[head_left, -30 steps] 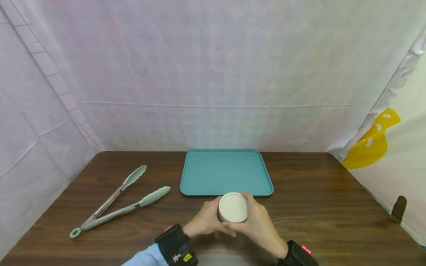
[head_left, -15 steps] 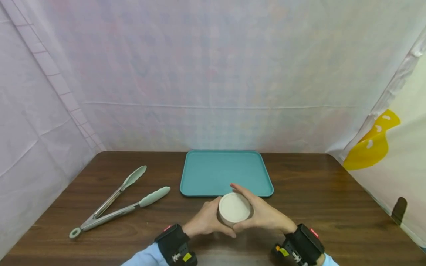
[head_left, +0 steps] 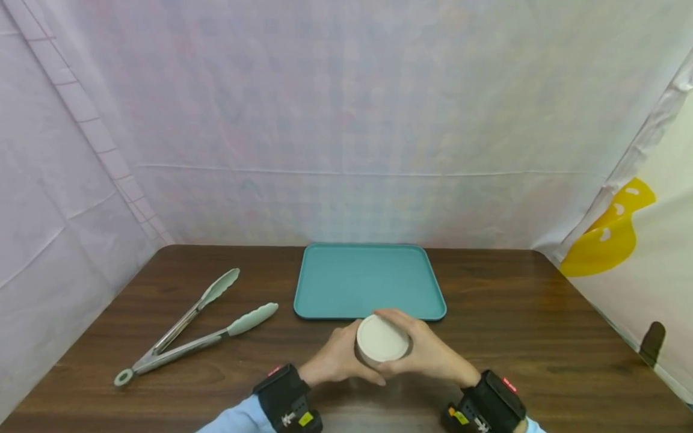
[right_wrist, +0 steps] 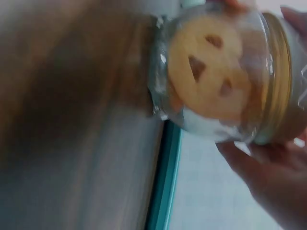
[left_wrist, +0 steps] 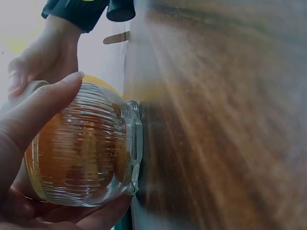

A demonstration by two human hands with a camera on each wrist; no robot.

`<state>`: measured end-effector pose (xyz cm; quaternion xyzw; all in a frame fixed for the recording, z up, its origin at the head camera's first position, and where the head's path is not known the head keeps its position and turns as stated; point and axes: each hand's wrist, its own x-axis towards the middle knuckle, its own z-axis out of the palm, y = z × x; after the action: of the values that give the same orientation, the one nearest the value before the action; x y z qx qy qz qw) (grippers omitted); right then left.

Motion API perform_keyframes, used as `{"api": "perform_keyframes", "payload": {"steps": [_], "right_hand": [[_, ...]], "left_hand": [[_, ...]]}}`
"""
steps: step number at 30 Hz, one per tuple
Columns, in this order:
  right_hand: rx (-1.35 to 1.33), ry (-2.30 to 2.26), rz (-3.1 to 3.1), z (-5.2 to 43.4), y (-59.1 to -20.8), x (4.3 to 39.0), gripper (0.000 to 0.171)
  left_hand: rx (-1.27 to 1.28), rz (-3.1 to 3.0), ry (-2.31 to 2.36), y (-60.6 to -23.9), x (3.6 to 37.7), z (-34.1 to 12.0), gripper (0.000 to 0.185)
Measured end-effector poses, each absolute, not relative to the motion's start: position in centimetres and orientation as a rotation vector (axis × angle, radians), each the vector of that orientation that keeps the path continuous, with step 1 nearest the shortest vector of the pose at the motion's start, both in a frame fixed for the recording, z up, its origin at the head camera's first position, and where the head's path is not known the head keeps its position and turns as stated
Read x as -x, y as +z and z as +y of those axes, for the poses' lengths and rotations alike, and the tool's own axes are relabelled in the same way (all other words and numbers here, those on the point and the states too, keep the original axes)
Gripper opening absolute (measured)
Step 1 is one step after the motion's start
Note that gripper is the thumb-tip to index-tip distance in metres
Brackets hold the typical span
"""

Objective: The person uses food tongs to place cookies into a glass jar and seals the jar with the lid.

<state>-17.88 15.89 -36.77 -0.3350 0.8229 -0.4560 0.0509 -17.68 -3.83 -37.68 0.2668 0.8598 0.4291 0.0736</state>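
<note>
A ribbed glass jar (left_wrist: 88, 143) with a pale screw lid (head_left: 382, 338) stands upright just in front of the tray, its base right at the tabletop in the left wrist view. Round, cookie-like pieces (right_wrist: 206, 72) with dark marks show through the glass. My left hand (head_left: 340, 356) grips the body, thumb along the near side and fingers beneath in its wrist view. On the other side, my right hand (head_left: 433, 355) holds the lid, thumb at the front and fingers curving round the back. The jar's sides are mostly hidden from the head view.
Behind the jar lies a teal tray (head_left: 370, 282). Tongs (head_left: 189, 337) with pale green tips lie spread at the left of the brown wooden table (head_left: 520, 337). A pale cloth (head_left: 346, 120) hangs along the table's back edge.
My right hand has loosened its fingers from the lid, turned with the wrist swinging right, and taken hold of the lid again. The left hand has kept its grip on the jar.
</note>
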Motion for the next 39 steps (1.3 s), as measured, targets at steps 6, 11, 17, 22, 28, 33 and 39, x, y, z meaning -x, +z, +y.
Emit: {"api": "perform_keyframes", "payload": {"steps": [6,11,17,22,28,33,39], "right_hand": [[0.999,-1.297,2.851,14.8,-37.0,16.9,0.073],[0.895,-1.23,3.06,13.9,-37.0,16.0,0.075],[0.884,-1.159,3.268,13.1,-37.1,15.5,0.078],[0.942,-1.187,3.069,14.0,-37.1,16.1,0.081],[0.946,-1.425,2.465,16.2,-37.2,17.6,0.091],[1.014,-1.453,2.266,16.8,-37.0,18.7,0.092],[0.945,-1.418,2.275,16.6,-36.8,18.8,0.081]], "left_hand": [[-0.777,2.581,1.285,-37.7,17.7,-3.8,0.086],[-0.762,2.573,1.283,-37.8,17.7,-3.9,0.086],[-0.773,2.607,1.267,-38.0,17.7,-3.9,0.086],[-0.804,2.588,1.274,-38.0,17.7,-4.0,0.086],[-0.803,2.54,1.269,-37.8,17.8,-4.1,0.086],[-0.813,2.558,1.25,-37.7,17.9,-4.0,0.087],[-0.831,2.564,1.243,-37.8,17.9,-4.0,0.086]]}}
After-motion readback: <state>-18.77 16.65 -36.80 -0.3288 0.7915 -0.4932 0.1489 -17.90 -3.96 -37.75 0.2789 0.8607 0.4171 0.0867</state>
